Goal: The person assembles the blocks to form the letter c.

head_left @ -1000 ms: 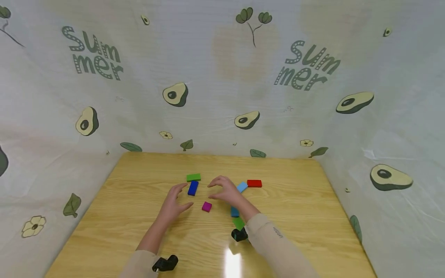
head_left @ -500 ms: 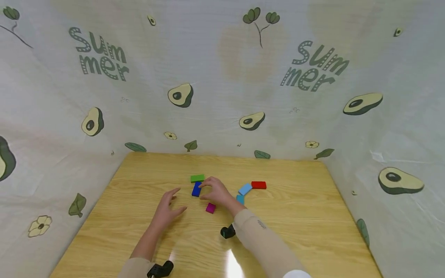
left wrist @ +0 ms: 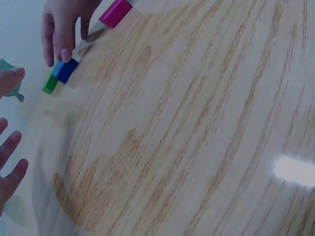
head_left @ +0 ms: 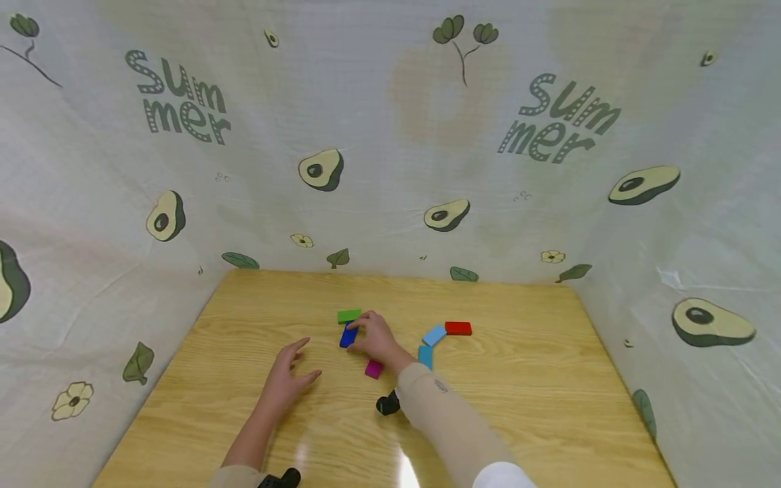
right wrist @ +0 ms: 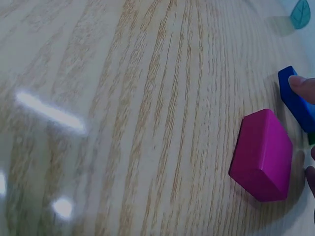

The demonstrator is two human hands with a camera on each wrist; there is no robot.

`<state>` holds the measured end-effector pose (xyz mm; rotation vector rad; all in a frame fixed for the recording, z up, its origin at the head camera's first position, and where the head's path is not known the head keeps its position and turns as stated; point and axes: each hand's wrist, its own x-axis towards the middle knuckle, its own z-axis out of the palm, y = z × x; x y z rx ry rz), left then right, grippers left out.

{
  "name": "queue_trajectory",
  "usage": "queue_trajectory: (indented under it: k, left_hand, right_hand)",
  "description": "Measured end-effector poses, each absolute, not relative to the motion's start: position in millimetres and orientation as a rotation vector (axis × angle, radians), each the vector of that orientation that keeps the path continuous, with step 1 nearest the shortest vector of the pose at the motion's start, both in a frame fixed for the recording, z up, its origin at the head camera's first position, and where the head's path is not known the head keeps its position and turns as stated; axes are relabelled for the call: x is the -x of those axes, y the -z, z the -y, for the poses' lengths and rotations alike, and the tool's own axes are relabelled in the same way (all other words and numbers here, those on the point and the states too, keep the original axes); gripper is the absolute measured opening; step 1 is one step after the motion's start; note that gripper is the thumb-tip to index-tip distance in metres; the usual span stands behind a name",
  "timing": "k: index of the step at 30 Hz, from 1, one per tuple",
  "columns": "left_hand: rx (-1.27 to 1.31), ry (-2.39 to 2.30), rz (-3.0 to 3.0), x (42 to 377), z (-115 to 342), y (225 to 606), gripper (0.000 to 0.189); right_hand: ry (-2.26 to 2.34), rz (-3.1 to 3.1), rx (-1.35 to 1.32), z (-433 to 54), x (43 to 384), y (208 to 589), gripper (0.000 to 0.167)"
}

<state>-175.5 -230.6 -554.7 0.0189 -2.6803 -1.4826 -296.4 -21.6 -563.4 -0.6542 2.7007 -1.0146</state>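
A dark blue block (head_left: 346,337) lies on the table, its far end near a green block (head_left: 349,316). My right hand (head_left: 379,340) is at the blue block, index finger by its far end and thumb by its near end. In the right wrist view the thumb rests on the blue block (right wrist: 295,101). Just below that hand sits a magenta block (head_left: 373,369), untouched. My left hand (head_left: 285,377) hovers to the left with fingers spread and nothing in them. The left wrist view catches its fingers (left wrist: 10,152) at the edge.
Right of the right forearm, a teal-blue block (head_left: 425,356), a light blue block (head_left: 434,335) and a red block (head_left: 458,329) form a bent row on the wooden table (head_left: 518,407). A patterned cloth (head_left: 378,135) surrounds the table's back and sides.
My right hand has moved left from beside the light blue block to the dark blue one. My left hand has drawn back slightly left. The right sleeve now covers another green block.
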Motion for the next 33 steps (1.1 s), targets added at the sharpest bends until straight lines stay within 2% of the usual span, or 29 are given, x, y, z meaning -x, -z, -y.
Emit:
queue_trajectory:
  k: [14,33]
  left_hand:
    - [0.007,1.498,2.668,176.5,223.8,555.5,0.074]
    - [0.043,1.566,2.641,178.3,200.6,558.4,0.074]
  right_hand:
    - [0.908,-2.748,0.653,12.5,296.4,562.0,0.042]
    - [0.905,-2.718,0.687,-21.1,297.2,540.0,0.042]
